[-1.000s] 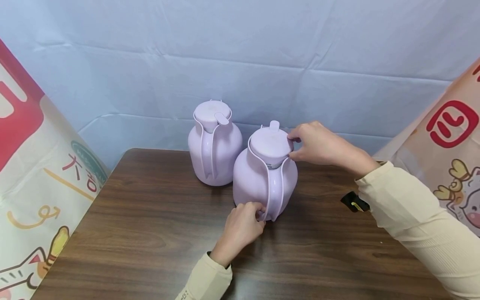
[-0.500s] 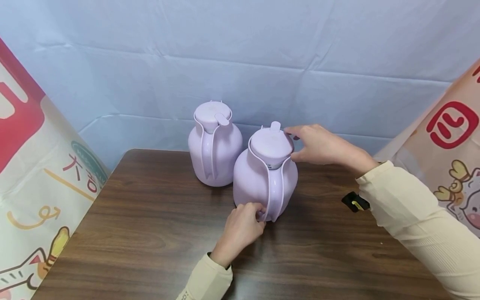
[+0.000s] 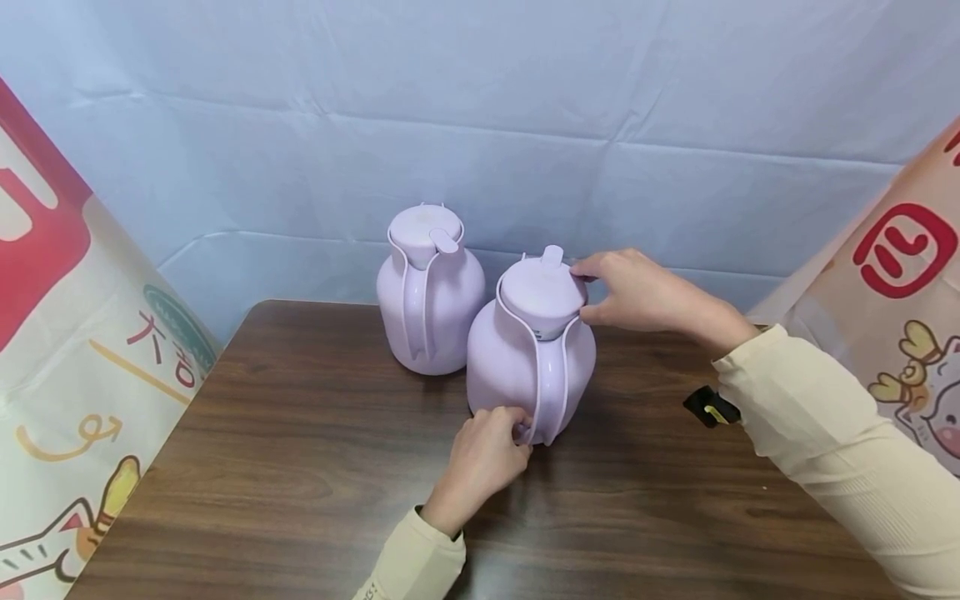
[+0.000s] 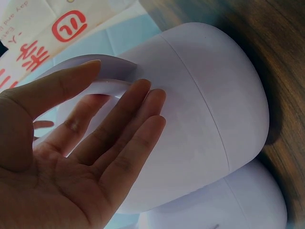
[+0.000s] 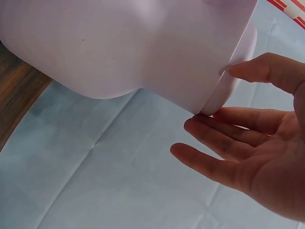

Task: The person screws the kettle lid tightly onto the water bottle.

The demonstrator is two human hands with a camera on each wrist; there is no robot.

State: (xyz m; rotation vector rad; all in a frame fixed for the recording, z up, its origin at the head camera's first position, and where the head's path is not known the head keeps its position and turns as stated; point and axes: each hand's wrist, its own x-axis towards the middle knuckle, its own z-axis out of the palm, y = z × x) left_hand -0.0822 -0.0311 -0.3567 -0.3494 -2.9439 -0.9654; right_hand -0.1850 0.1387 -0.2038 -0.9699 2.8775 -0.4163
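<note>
Two lilac thermos jugs stand upright on the wooden table in the head view. The nearer jug (image 3: 498,367) has its handle (image 3: 551,392) facing me. My left hand (image 3: 486,454) holds the lower part of that handle; in the left wrist view the thumb lies over the handle (image 4: 112,87), the other fingertips by the body. At the jug's top, my right hand (image 3: 641,287) grips the edge of the round lid (image 3: 542,287), thumb at the near side and fingers at the far side. The lid's tab (image 3: 552,256) points away from me. The farther jug (image 3: 456,300) stands behind left.
A small black item with a yellow mark (image 3: 708,407) lies on the table (image 3: 300,450) near the right sleeve. A pale cloth (image 3: 465,100) hangs behind the table. Printed sheets flank both sides, one on the left (image 3: 97,350) and one on the right (image 3: 892,275).
The lid's tab has shifted slightly right as the lid turns a little. My right fingers first slid back along the rim, then came slightly forward. My left hand stays on the handle.
</note>
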